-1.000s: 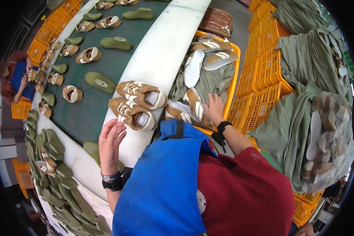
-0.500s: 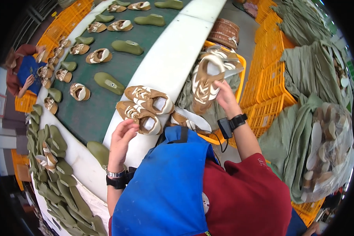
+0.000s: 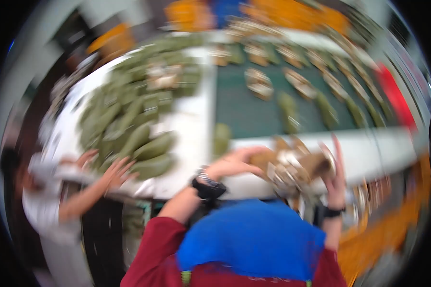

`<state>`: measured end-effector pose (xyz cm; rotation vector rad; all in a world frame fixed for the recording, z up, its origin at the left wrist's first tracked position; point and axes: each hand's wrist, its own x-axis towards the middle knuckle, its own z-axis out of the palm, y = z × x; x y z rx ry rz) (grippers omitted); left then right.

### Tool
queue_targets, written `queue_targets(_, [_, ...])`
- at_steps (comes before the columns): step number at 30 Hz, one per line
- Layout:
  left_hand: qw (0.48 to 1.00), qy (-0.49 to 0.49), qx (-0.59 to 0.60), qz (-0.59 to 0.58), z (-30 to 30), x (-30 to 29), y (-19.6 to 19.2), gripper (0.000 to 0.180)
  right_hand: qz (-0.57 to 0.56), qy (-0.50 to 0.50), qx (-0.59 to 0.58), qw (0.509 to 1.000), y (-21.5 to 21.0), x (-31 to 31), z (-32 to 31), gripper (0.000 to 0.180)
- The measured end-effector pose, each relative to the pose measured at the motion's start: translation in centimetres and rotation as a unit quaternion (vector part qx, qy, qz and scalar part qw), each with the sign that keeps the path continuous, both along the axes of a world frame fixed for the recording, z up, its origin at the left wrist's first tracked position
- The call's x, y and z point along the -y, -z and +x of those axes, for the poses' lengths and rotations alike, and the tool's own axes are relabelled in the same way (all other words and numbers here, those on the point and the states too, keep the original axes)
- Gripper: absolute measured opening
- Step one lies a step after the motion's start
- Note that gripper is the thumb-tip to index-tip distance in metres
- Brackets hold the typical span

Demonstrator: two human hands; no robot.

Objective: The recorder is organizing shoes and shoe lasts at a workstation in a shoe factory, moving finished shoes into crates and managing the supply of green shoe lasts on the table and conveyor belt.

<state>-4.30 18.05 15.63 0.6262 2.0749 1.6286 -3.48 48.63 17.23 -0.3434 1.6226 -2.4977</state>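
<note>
Motion smears the picture. At the near edge of the white tabletop, a bunch of brown-and-white sneakers (image 3: 289,167) is between my two hands. My left hand (image 3: 234,162) grips it from the left, fingers reaching behind and around the shoes. On the right, my right hand (image 3: 336,174) presses against the brown end of a shoe with its fingers pointing up. How many sneakers are in the bunch is unclear. Beyond my left hand a single green shoe last (image 3: 221,139) stands at the belt's edge.
Rows of sneakers (image 3: 299,82) and green lasts (image 3: 326,110) lie on the dark green belt (image 3: 244,115). A heap of lasts (image 3: 129,110) covers the white table to the left, where another person's hands (image 3: 112,174) reach in. Orange crates (image 3: 383,239) stand at the right.
My view has swung left, bringing the last heap and the co-worker in. My right hand has left the crate-side sneaker; both hands are now at the sneakers on the table edge.
</note>
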Motion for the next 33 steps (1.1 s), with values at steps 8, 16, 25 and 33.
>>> queue_targets(8, [0.878,-0.367,0.122,0.282,8.4,8.0,2.0,0.039,0.222,-0.307,0.007,0.925,4.2,8.1,-1.9,0.069])
queue_targets(16, [0.79,-0.507,0.065,0.339,13.0,7.8,2.6,0.043,0.114,-0.42,0.086,0.896,4.4,13.1,-2.1,0.074])
queue_targets(25, [0.759,-0.567,0.099,0.306,13.1,7.8,4.2,0.062,0.296,-0.232,-0.273,0.885,1.7,15.6,-0.3,0.055])
queue_targets(33, [0.788,-0.381,0.102,0.473,6.8,6.8,3.0,0.06,0.373,-0.043,-0.54,0.753,1.1,12.2,0.7,0.05])
